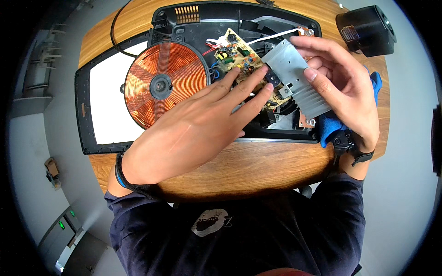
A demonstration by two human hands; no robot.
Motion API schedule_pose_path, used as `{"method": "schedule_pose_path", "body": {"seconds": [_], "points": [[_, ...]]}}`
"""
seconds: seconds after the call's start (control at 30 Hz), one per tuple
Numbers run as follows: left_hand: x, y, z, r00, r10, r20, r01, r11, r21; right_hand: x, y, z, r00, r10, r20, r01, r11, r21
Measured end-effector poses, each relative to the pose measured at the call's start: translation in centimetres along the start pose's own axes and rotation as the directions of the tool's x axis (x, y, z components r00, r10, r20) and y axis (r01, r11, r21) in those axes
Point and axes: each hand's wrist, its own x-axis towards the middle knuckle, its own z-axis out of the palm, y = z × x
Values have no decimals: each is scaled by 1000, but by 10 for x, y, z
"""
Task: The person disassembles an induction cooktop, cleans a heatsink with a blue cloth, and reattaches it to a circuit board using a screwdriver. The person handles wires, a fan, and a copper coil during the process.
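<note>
An opened induction cooker lies on the table, its black plastic housing [271,14] at the back and right. Its round copper coil [184,64] sits at the left of it. A yellowish circuit board [233,42] with a silver finned heat sink [291,60] is tilted inside the housing. My right hand [343,76] grips the heat sink between thumb and fingers at its right edge. My left hand [198,119] reaches over the board, fingers outstretched, the tips on or just above its parts beside the heat sink. Red, blue and white wires run from the board.
A white panel in a black frame [83,115] lies under the coil at the left. A black cylindrical object [366,30] stands at the table's far right. A blue cloth [328,129] lies beneath my right wrist. A black cable [113,32] loops at the back left.
</note>
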Motion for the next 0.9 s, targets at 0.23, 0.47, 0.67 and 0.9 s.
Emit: {"method": "schedule_pose_path", "body": {"seconds": [0.23, 0.47, 0.67, 0.9], "points": [[0, 2, 3, 999, -19, -26, 18, 999, -31, -1, -1, -2, 998, 53, 43, -50, 996, -74], [-1, 1, 2, 999, -22, -36, 21, 999, -33, -3, -6, -1, 995, 66, 73, -59, 994, -92], [0, -1, 5, 999, -18, -48, 18, 1000, -5, -8, -3, -2, 989, 97, 112, -92, 995, -45], [-1, -1, 3, 999, -27, -37, 27, 1000, -11, -8, -6, -3, 985, 77, 157, -70, 996, -48]]}}
